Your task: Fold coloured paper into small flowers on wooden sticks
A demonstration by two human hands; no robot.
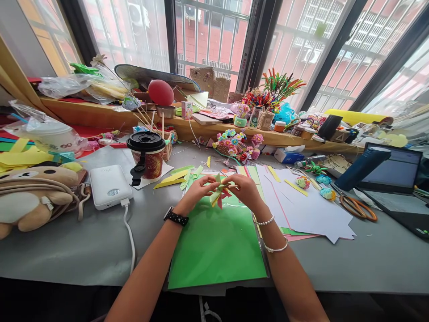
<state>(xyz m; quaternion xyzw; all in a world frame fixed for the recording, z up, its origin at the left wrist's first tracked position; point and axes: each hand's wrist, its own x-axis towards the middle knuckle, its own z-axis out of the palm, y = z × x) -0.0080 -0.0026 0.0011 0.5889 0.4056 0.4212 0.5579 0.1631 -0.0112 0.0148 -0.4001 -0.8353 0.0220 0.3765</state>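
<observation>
Between my two hands is a small folded paper piece (217, 195) in light green, yellow and red, held above a bright green sheet (217, 246) in a clear sleeve. My left hand (200, 190) pinches its left side, with thumb and fingers together. From the right, my right hand (244, 189) grips it with the fingertips. Exactly how the paper is folded is too small to make out. Light green and yellow paper strips (176, 176) lie just beyond my left hand. White paper sheets (295, 205) spread out to the right of my right hand.
A lidded coffee cup (146, 156) and a white power bank (110, 187) with a cable stand left, near a plush bear (36, 197). Orange-handled scissors (358, 208), paper flowers (327, 193) and a laptop (392, 179) are on the right. Craft supplies crowd the window ledge (197, 134).
</observation>
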